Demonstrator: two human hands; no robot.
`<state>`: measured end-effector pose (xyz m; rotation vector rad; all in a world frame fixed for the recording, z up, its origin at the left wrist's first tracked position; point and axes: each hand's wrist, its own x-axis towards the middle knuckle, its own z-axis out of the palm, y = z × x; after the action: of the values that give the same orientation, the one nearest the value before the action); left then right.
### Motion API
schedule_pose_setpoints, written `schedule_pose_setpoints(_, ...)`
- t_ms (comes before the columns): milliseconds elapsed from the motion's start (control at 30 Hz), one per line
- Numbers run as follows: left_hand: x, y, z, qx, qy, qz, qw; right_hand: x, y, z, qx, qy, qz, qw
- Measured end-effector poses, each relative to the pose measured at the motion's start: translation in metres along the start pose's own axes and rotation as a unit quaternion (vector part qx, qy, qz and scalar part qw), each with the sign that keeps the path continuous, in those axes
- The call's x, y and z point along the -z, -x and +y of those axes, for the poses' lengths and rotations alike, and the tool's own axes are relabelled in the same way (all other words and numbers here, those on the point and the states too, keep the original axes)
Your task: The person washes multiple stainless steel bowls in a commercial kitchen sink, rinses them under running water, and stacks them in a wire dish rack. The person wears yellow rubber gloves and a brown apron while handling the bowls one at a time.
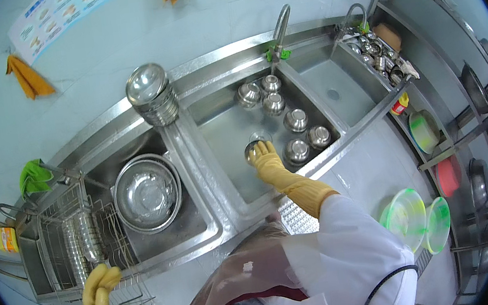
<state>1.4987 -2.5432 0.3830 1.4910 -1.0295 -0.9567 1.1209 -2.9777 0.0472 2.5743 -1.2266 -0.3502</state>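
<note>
My right hand (265,156), in a yellow rubber glove, reaches into the middle basin of the stainless steel sink (221,155). Its fingers are curled over a small metal bowl (250,151), mostly hidden beneath them, by the round drain. Several small metal bowls stand upside down in the same basin, among them one bowl (296,120) right of the hand. My left hand (99,298), gloved alike, hovers at the lower left in front of a wire dish rack (120,241). Nothing shows in its loosely bent fingers. Rows of nested metal bowls (85,238) stand in that rack.
Large metal basins (149,196) sit in the left sink. A tall stack of metal bowls (152,95) stands on the sink ledge. A faucet (282,33) rises behind the middle basin. Steel shelving (436,151) flanks the right side, with green-rimmed plastic tubs (402,215) below.
</note>
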Motion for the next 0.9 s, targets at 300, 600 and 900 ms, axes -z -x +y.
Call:
schedule_pose_setpoints(300,-0.238,-0.198,-0.101,0.236,0.075,-0.055,0.967,-0.087,-0.060,0.034,0.045,-0.404,-0.250,0.879)
schedule_pose_setpoints(600,-0.433,-0.315,-0.223,0.089,-0.298,-0.301,0.901,-0.051,-0.021,0.101,0.237,-0.590,-0.266,0.725)
schedule_pose_setpoints(900,-0.421,-0.303,-0.329,0.258,-0.239,-0.308,0.884,-0.161,-0.089,0.288,-0.415,-0.602,0.046,0.681)
